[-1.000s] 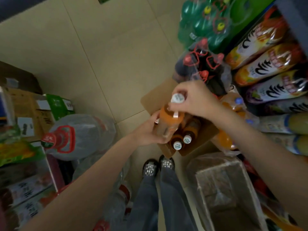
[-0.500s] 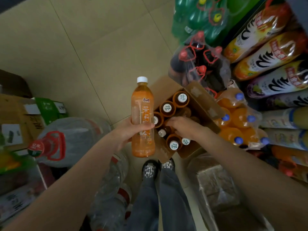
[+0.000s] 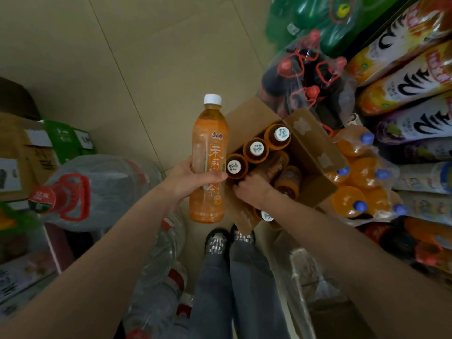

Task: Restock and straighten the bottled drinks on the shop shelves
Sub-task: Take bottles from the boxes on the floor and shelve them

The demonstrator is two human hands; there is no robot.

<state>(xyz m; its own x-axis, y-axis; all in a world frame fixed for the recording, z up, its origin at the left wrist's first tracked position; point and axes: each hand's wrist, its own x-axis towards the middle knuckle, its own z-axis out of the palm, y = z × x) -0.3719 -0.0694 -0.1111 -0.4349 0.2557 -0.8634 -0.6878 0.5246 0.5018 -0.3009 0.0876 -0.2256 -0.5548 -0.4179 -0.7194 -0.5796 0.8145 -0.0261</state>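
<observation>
My left hand [image 3: 186, 182] grips an orange tea bottle [image 3: 209, 165] with a white cap, held upright over the floor just left of an open cardboard box [image 3: 310, 148]. The box holds several more bottles of the same tea [image 3: 255, 149], some standing with white caps up, some lying tilted. My right hand [image 3: 252, 189] reaches into the box, its fingers curled round a tilted bottle [image 3: 271, 165] there. The shop shelves [image 3: 413, 99] on the right carry large juice bottles lying in rows.
Shrink-wrapped packs of dark cola [image 3: 305, 77], green soda [image 3: 315, 18] and orange soda [image 3: 359, 179] crowd the floor by the shelves. Big water jugs [image 3: 97, 189] and cartons [image 3: 27, 155] stand on the left. My feet [image 3: 228, 241] are below the box; a plastic-covered carton [image 3: 315, 277] sits beside them.
My left hand lifted the tea bottle clear of the box and holds it upright. My right hand let go of its cap and went down into the box onto another bottle.
</observation>
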